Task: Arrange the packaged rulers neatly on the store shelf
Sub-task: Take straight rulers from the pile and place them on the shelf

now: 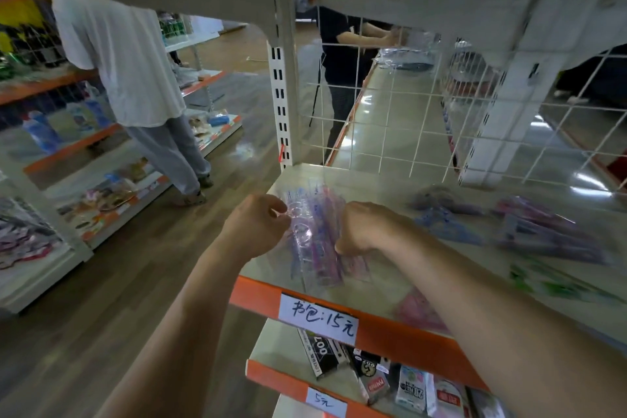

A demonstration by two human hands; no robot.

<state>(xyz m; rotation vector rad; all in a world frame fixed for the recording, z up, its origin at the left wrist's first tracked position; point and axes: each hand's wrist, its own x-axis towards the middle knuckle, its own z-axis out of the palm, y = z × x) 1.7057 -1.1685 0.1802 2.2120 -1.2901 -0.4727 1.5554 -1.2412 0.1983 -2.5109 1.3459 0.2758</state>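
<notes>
Two-sided pinch: left hand (258, 224) and right hand (368, 227) squeeze the packaged rulers (314, 241) at frame centre, seemingly to square the stack.

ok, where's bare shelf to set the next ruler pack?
Bare: strip of shelf under the wire grid, between the ruler stack and the blue packs; also between those and the green packs. Crowded: the left hand and right hand on the stack, purple packs far right.
</notes>
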